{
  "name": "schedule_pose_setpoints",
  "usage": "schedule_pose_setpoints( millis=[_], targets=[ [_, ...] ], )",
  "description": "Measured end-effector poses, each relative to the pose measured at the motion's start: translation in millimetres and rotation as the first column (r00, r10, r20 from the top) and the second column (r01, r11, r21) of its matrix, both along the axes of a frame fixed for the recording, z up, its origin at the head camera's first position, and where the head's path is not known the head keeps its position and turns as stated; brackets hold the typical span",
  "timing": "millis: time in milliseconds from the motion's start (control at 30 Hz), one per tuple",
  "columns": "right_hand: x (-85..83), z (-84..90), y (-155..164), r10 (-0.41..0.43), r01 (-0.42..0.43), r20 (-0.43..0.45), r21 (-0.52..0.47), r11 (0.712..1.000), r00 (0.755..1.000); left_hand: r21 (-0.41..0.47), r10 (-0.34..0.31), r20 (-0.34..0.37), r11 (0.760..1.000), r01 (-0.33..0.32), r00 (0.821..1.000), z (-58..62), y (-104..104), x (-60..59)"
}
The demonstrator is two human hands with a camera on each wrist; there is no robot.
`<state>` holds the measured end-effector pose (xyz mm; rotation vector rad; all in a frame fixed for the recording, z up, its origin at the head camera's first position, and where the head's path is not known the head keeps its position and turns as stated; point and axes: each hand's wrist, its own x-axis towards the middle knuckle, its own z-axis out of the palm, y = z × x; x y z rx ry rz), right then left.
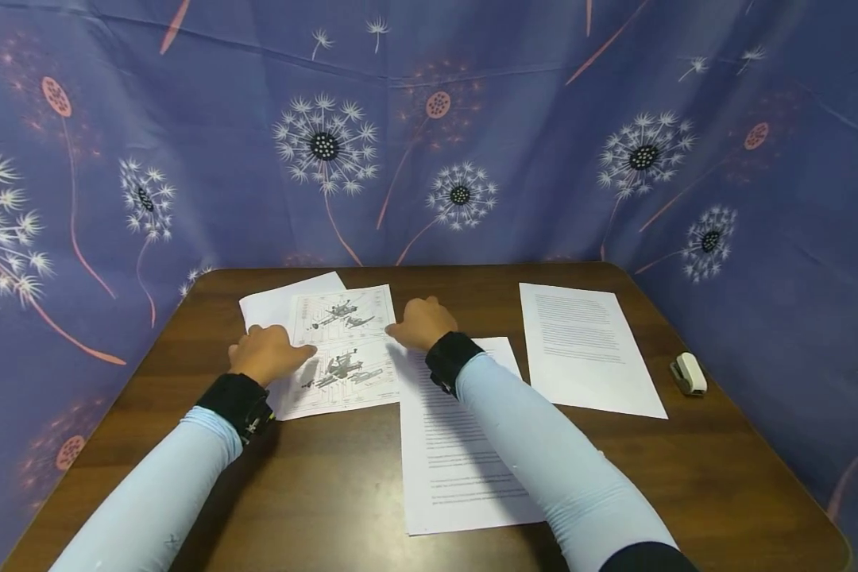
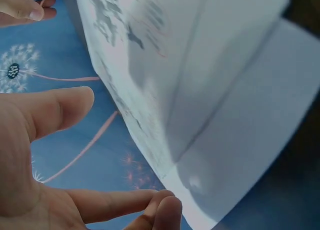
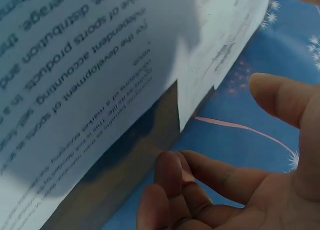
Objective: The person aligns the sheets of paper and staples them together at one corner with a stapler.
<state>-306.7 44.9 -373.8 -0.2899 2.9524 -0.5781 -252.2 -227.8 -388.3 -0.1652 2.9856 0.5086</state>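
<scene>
A printed diagram sheet [image 1: 343, 349] lies on the brown table [image 1: 329, 492], on top of a plain white sheet [image 1: 279, 302]. My left hand [image 1: 268, 349] rests at the diagram sheet's left edge and my right hand [image 1: 418, 322] at its right edge. In the left wrist view the diagram sheet [image 2: 200, 89] stands just beyond my loosely bent fingers [image 2: 155, 207], with the thumb [image 2: 60, 109] held apart. In the right wrist view, curled fingers [image 3: 170, 185] sit close to the diagram sheet's corner [image 3: 195, 97]. Neither hand visibly pinches paper.
A text page [image 1: 457, 453] lies under my right forearm, overlapped by the diagram sheet. Another text page [image 1: 586, 349] lies to the right, with a small white stapler [image 1: 689, 373] near the table's right edge. A blue dandelion-print cloth [image 1: 429, 143] hangs round the table.
</scene>
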Motion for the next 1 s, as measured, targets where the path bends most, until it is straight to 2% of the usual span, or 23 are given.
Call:
schedule_pose_setpoints(
  millis=[300, 667, 1000],
  targets=[
    [-12.4, -16.1, -19.0, -0.036, 0.033, 0.015, 0.139, 0.99, 0.999, -0.014, 0.032, 0.042, 0.999, -0.031, 0.999, -8.4, -5.9, -10.6],
    [-7.3, -20.1, -34.3, -0.049, 0.051, -0.018, 0.139, 0.989, 0.999, -0.027, 0.021, 0.07, 0.999, -0.019, 0.997, -6.5, -1.0, -11.5],
    [-2.5, -21.1, -45.1, -0.05, 0.054, -0.04, 0.111, 0.992, 0.998, -0.035, 0.023, 0.09, 0.999, -0.02, 0.996, -10.0, 1.4, -15.5]
  ],
)
